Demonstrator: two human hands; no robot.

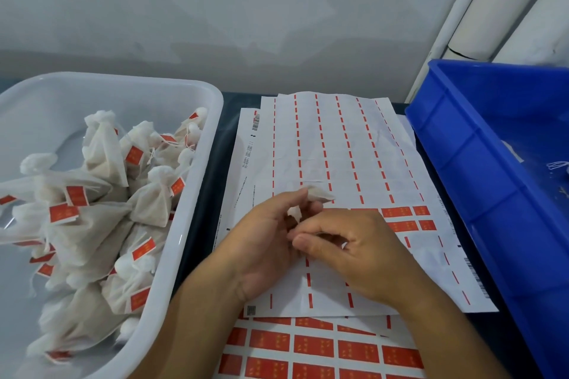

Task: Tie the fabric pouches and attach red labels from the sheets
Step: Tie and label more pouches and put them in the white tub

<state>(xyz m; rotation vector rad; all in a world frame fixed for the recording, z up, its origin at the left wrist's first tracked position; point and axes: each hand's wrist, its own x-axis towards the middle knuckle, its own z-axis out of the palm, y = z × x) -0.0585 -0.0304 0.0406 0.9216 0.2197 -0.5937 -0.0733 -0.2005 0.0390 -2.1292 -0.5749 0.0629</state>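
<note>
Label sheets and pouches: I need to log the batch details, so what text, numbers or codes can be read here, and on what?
None can be read.
Top label sheet: barcodes and small edge print, blurred.
Red labels: faint yellow marks, illegible.
Labels on pouches in the white bin: illegible.

Two hands, two bins, many pouches, several label sheets.

both hands pinching perhaps a pouch, over label sheets
</note>
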